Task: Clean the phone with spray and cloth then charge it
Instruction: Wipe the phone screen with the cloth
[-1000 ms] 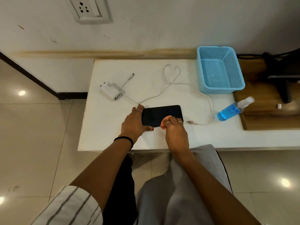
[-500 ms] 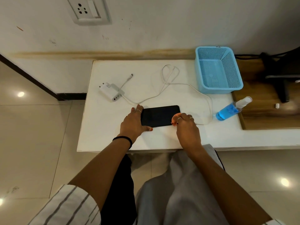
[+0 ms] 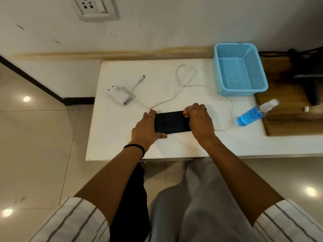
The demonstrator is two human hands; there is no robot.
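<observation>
A black phone [image 3: 171,122] lies flat, screen dark, near the front of the white table [image 3: 115,140]. My left hand [image 3: 145,130] grips its left end, thumb on the near edge and fingers on the far edge. My right hand [image 3: 201,123] is closed at the phone's right end. The white charging cable [image 3: 231,110] loops round and runs in under that hand, which hides its plug. The white charger adapter [image 3: 120,96] lies unplugged at the back left. A spray bottle [image 3: 253,114] of blue liquid lies on its side to the right. No cloth is in view.
A blue mesh basket [image 3: 262,82] stands at the table's back right. A wall socket [image 3: 94,6] is above the table. The cable's other end [image 3: 142,78] lies loose near the adapter. A wooden surface [image 3: 288,123] adjoins on the right.
My right hand moved right from the phone's near edge over the cable plug, then came to the phone's right end. The left hand and phone stayed put.
</observation>
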